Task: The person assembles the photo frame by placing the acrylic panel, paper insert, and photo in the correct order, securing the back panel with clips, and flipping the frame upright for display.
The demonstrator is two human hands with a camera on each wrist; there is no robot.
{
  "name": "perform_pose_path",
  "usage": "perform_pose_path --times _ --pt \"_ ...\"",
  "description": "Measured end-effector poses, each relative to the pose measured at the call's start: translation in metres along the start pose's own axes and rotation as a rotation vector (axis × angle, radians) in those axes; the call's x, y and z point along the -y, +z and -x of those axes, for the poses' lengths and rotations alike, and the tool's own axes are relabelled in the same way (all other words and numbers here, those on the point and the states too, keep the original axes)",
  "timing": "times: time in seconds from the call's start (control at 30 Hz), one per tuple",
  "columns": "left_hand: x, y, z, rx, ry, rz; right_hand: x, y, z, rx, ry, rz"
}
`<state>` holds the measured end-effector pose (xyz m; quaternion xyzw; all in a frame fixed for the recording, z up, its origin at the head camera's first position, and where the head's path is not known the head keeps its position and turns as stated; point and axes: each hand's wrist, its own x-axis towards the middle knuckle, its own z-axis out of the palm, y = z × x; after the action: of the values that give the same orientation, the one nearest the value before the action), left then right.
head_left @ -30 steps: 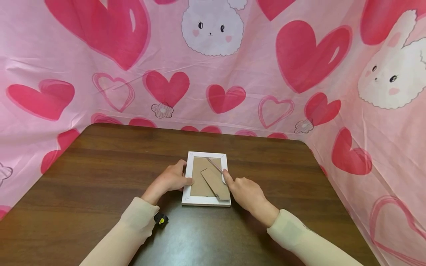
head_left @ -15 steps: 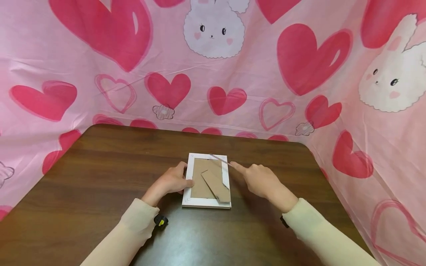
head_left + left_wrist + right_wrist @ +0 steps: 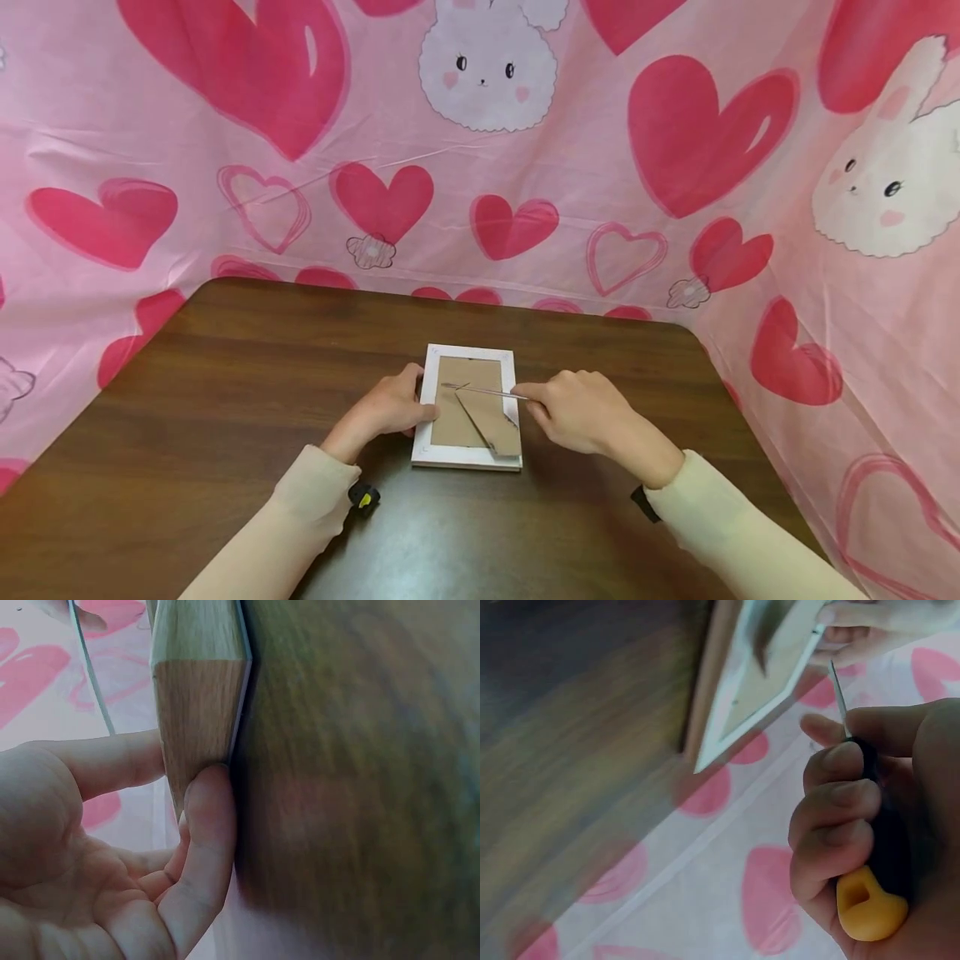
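A white picture frame lies face down on the table, its brown backing board upward. A cardboard easel stand slants across the backing's lower right. My left hand grips the frame's left side, thumb on the rim; in the left wrist view, fingers pinch its wooden edge. My right hand holds a screwdriver, its black and yellow handle wrapped by curled fingers. Its thin metal shaft reaches left over the backing. Whether the tip touches the board, I cannot tell.
The brown wooden table extends around the frame. Pink cloth with hearts and rabbits hangs behind it and along both sides. A small black and yellow device sits at the left sleeve cuff.
My right hand has moved right. The screwdriver shaft has swung from a steep slant at the upper right to nearly level across the backing. My left hand and the frame stay put.
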<state>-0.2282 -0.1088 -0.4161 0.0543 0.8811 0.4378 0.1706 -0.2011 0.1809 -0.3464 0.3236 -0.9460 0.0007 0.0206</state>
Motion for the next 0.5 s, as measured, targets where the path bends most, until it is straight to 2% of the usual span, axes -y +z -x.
perform_pose_path --times 0.23,0.5 --pt "0.002 -0.004 -0.001 0.057 0.018 0.023 0.016 -0.01 -0.006 0.002 -0.087 0.044" --pt "0.003 -0.012 0.001 0.137 0.022 0.053 0.022 -0.01 -0.009 0.068 -0.056 0.09"
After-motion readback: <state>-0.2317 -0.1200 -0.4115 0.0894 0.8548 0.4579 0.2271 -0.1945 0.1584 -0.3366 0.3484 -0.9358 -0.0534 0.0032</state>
